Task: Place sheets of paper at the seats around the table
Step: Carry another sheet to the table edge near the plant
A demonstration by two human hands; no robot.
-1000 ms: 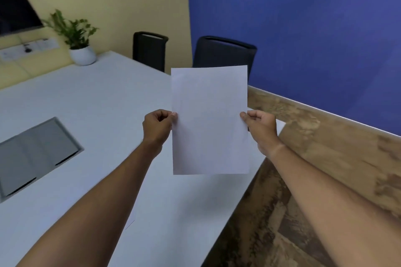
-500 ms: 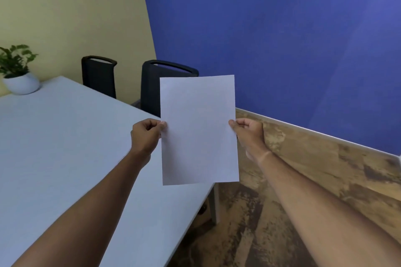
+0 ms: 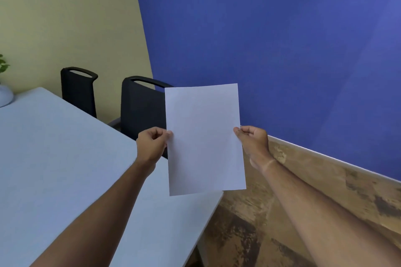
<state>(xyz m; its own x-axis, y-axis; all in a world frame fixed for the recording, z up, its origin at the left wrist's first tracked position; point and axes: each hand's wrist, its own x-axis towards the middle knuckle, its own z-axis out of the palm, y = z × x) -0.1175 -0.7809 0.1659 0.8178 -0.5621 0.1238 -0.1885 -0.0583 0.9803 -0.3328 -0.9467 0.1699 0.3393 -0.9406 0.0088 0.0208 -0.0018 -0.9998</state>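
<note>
A blank white sheet of paper (image 3: 204,138) is held upright in the air over the near right corner of the white table (image 3: 56,158). My left hand (image 3: 153,144) pinches its left edge and my right hand (image 3: 253,142) pinches its right edge. Two black chairs stand at the table's far side: one (image 3: 142,112) right behind the sheet and partly hidden by it, the other (image 3: 79,91) further left.
A white plant pot (image 3: 5,95) sits on the table at the far left edge of view. A blue wall rises on the right and a yellow wall at the back. Wood-patterned floor (image 3: 303,180) lies right of the table.
The view has swung right: the table's grey panel and most of the plant have left the frame. The sheet stays pinched between both hands, now in front of the nearer chair.
</note>
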